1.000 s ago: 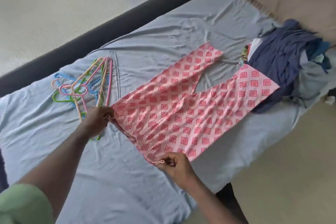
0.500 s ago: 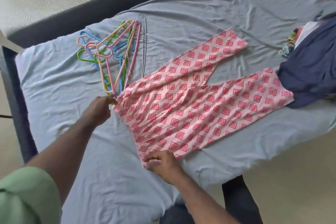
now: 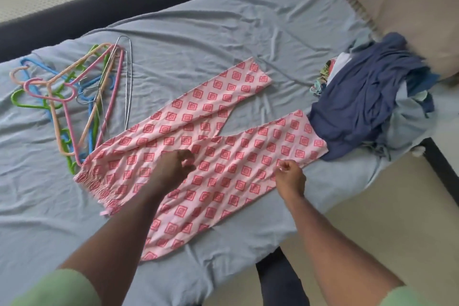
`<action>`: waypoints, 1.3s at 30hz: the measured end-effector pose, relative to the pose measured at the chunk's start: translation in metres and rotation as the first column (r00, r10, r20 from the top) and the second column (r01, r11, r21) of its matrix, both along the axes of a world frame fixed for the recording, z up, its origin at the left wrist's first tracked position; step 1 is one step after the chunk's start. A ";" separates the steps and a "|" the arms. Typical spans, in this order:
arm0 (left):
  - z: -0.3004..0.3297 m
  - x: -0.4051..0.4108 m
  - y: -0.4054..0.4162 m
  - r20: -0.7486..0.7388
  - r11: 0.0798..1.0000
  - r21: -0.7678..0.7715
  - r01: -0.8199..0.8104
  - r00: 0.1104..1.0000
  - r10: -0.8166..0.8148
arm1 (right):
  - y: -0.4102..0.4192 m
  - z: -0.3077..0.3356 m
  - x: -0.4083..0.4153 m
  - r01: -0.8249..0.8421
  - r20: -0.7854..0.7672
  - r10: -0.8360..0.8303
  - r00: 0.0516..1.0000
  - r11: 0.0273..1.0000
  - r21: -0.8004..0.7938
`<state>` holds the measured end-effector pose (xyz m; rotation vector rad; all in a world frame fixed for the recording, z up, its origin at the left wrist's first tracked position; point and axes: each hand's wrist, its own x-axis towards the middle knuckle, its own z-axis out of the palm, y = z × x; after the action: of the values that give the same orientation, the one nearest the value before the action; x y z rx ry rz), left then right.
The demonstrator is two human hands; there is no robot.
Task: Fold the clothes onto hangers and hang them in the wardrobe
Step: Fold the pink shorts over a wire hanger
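Pink trousers (image 3: 223, 131) with a red diamond print lie flat on the blue bedsheet (image 3: 223, 20). Their waistband points left and the two legs spread to the right. My left hand (image 3: 173, 166) is over the middle of the trousers with its fingers loosely curled, and I see no cloth held in it. My right hand (image 3: 289, 176) sits at the near edge of the near leg with its fingers curled in. Whether it pinches the cloth is hidden. A bunch of coloured plastic and wire hangers (image 3: 74, 97) lies left of the waistband.
A pile of dark blue and light blue clothes (image 3: 367, 97) sits at the right, touching the end of the near leg. A tan pillow (image 3: 409, 2) lies at the back right. The dark bed edge (image 3: 124, 0) runs along the far side, with floor at the near right.
Both hands have let go of the waistband and moved right, onto the middle of the trousers and the near leg. The trousers now lie flat.
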<state>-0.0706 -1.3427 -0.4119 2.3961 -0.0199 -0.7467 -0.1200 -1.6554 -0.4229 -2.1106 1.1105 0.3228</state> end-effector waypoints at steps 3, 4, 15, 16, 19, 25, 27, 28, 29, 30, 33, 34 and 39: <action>-0.005 0.033 -0.069 -0.030 0.998 -0.037 0.047 0.998 -0.048 | -0.053 -0.009 0.025 0.138 0.014 -0.138 0.990 0.987 -0.081; -0.007 0.044 -0.094 -0.031 0.998 -0.032 0.062 0.998 -0.063 | -0.070 -0.013 0.032 0.182 0.025 -0.181 0.983 0.979 -0.096; -0.030 0.096 -0.259 -0.101 0.985 -0.079 0.152 0.982 -0.160 | -0.159 -0.036 0.069 0.150 -0.043 -0.167 0.985 0.953 -0.262; -0.029 0.098 -0.258 -0.087 0.986 -0.100 0.137 0.986 -0.146 | -0.158 -0.034 0.069 0.085 0.010 -0.086 0.996 0.954 -0.286; -0.026 0.119 -0.243 -0.019 0.993 -0.096 0.067 0.997 -0.070 | -0.151 -0.037 0.091 -0.172 0.150 0.227 0.962 0.935 -0.312; -0.029 0.179 -0.162 0.156 0.958 0.219 -0.184 0.976 0.152 | -0.126 -0.052 0.189 -0.530 0.218 0.562 0.798 0.826 -0.191; -0.034 0.197 -0.134 0.133 0.924 0.280 -0.262 0.963 0.233 | -0.115 -0.059 0.224 -0.596 0.211 0.609 0.765 0.793 -0.125; -0.037 0.204 -0.121 0.109 0.908 0.313 -0.277 0.961 0.256 | -0.110 -0.062 0.241 -0.617 0.214 0.625 0.751 0.779 -0.110; -0.040 0.210 -0.110 0.078 0.895 0.344 -0.282 0.959 0.272 | -0.105 -0.064 0.258 -0.633 0.218 0.639 0.737 0.767 -0.109; -0.043 0.214 -0.102 0.051 0.886 0.366 -0.284 0.957 0.286 | -0.099 -0.066 0.275 -0.647 0.224 0.655 0.721 0.753 -0.119; -0.050 0.217 -0.084 0.067 0.868 0.404 -0.287 0.956 0.285 | -0.083 -0.067 0.320 -0.684 0.255 0.694 0.673 0.715 -0.144; -0.051 0.215 -0.079 0.084 0.860 0.418 -0.292 0.955 0.283 | -0.076 -0.066 0.332 -0.706 0.248 0.714 0.654 0.694 -0.137; -0.057 0.206 -0.051 0.066 0.842 0.426 -0.331 0.940 0.336 | -0.040 -0.059 0.372 -0.896 -0.022 0.915 0.404 0.391 -0.209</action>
<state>0.1359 -1.3933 -0.4692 2.7026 0.6174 -0.6455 0.2518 -1.6956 -0.4820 -2.7069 -0.2611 0.6224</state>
